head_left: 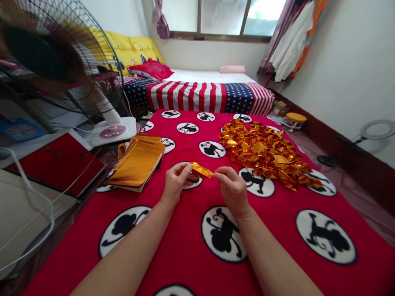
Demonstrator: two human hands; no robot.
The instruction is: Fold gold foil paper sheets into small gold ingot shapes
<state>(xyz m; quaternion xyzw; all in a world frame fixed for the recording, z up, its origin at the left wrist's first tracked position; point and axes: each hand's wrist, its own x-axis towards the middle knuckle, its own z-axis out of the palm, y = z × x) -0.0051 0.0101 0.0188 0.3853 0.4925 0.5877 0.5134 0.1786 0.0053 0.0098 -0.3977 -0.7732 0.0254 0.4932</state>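
The held foil piece (201, 169) is narrow, creased and shiny orange-gold.

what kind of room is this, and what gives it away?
Probably a bedroom in a home: a bed-like platform with a red pillow stands under a curtained window, and clothes hang beside it.

– What's the blanket (185, 222) like?
– Matt cloth, with a soft, fleecy look.
– And the heap (265, 152) on its right side?
– Glossy, metallic-looking foil, sharply creased. The piece (201, 169) held above the blanket is just as shiny.
– The stack (135, 160) at the blanket's left edge?
– Similar foil-like sheets, smoother, with a softer sheen.
– And the fan base (125, 124) left of the blanket?
– Smooth plastic, by its look.
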